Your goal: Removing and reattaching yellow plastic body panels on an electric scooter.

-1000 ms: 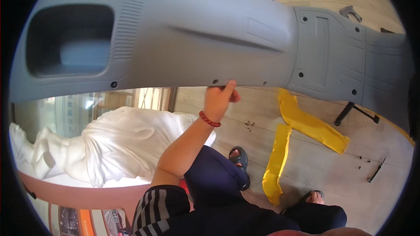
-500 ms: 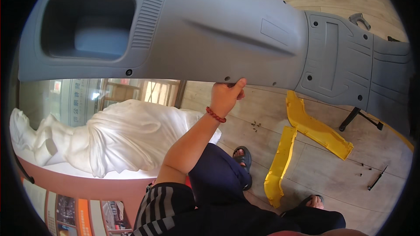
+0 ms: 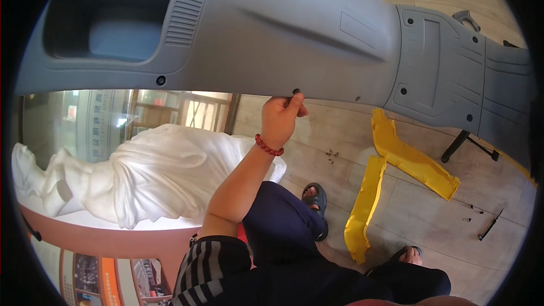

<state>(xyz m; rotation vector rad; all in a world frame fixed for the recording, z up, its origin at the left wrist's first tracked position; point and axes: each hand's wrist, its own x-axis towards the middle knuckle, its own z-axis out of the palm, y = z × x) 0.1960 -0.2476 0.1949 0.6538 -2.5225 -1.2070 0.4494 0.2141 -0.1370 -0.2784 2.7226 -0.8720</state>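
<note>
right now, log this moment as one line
left hand: at near edge of grey panel | right hand: not in view | floor: two yellow pieces, slim dark tool | left side: white sculpture

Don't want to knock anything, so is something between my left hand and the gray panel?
Nothing visible is: your left hand is right at the lower edge of the gray panel, thumb against it. What lies behind that edge is hidden. The yellow strips lie on the floor, off to the right.
</note>
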